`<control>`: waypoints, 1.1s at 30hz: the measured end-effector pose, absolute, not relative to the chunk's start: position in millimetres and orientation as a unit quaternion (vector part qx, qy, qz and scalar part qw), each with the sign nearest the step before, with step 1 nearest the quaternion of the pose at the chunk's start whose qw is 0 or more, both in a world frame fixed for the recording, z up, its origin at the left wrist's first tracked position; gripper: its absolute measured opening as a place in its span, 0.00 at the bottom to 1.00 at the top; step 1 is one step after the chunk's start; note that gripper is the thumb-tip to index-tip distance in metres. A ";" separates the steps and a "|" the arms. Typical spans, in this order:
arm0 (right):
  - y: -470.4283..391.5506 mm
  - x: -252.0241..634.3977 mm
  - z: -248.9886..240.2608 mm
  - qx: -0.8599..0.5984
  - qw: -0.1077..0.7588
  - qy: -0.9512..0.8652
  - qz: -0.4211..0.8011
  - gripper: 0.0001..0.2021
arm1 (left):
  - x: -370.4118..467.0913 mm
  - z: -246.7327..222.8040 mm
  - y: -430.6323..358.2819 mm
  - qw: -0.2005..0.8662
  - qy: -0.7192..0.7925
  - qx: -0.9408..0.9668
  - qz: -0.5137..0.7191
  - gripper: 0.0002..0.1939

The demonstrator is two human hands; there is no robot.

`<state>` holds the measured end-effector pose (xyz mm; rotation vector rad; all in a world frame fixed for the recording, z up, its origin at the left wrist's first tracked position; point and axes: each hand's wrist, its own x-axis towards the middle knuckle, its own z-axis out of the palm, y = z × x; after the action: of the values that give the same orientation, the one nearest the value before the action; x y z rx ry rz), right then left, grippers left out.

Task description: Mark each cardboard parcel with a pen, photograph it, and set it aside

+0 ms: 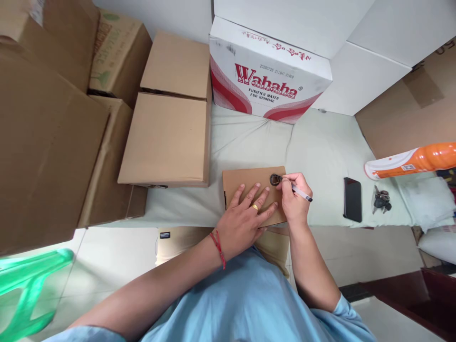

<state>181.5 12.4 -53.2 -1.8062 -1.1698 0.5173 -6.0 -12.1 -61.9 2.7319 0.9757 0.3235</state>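
Note:
A small brown cardboard box (233, 179) lies at the front edge of the cloth-covered surface. My left hand (245, 209) rests flat on its top with the fingers spread; a ring and a red string bracelet show on it. In my right hand (295, 194) a pen (301, 192) with a white barrel is pinched between the fingers. The pen's tip meets a dark, ring-shaped mark (274, 179) near the box's far right corner. Whether this mark is drawn ink or a separate piece I cannot tell.
Larger cardboard boxes (167, 137) stand stacked on the left. A white and red Wahaha carton (267, 80) is at the back. To the right lie a black phone (352, 199), keys (382, 199) and an orange bottle (420, 159). A green stool (32, 280) stands at lower left.

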 end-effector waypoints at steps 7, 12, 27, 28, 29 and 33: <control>11.5 181.1 -53.4 -0.731 0.465 -0.455 0.205 0.04 | -6.1 -62.4 -12.5 0.107 0.332 0.931 0.104 0.36; 11.4 180.7 -53.3 -0.733 0.476 -0.445 0.196 0.03 | -6.3 -63.5 -12.0 0.109 0.331 0.931 0.105 0.35; 5.7 184.0 -55.7 -0.733 0.467 -0.466 0.167 0.06 | -6.7 -60.4 -11.2 0.133 0.331 0.928 0.105 0.35; 4.9 184.7 -56.3 -0.728 0.466 -0.473 0.171 0.07 | -6.6 -60.3 -11.2 0.134 0.332 0.928 0.104 0.35; 4.2 185.3 -57.0 -0.724 0.464 -0.480 0.174 0.07 | -6.6 -60.2 -11.2 0.134 0.332 0.928 0.103 0.35; 2.4 184.0 -59.3 -0.716 0.454 -0.502 0.171 0.08 | -6.9 -61.4 -11.3 0.128 0.328 0.930 0.108 0.36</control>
<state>184.0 2.4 -59.3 -1.7660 -1.2394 0.4229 -6.9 -11.3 -61.4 2.7038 0.9551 0.3143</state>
